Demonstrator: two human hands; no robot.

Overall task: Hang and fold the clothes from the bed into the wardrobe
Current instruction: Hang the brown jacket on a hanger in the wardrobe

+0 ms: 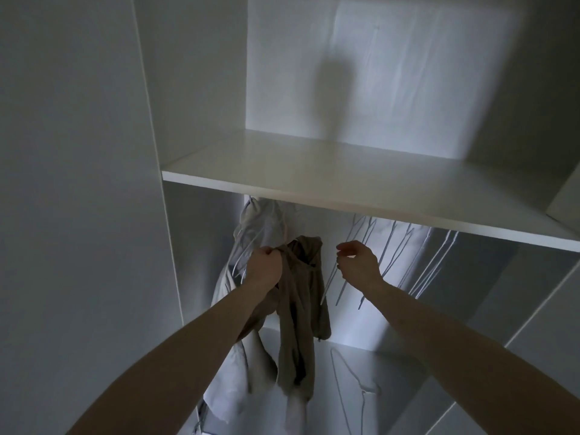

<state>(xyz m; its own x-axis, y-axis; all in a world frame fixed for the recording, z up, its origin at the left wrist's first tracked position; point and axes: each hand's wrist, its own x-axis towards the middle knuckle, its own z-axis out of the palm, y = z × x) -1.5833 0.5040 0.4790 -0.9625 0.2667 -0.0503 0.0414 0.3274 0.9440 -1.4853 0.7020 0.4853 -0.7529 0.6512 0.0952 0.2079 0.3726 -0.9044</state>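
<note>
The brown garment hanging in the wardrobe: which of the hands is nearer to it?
Left. The left hand grips the brown garment at its top edge; the right hand is off to its right, apart, by the empty hangers.

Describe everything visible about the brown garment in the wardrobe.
The brown garment is soft, wrinkled, khaki-brown cloth hanging limp and bunched below the white shelf, beside a pale grey garment. The left hand grips its top edge; the right hand is apart from it. Whether it has a hanger is unclear.

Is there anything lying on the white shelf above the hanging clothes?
No, the white shelf shows only a bare surface with a shadow across it.
</note>
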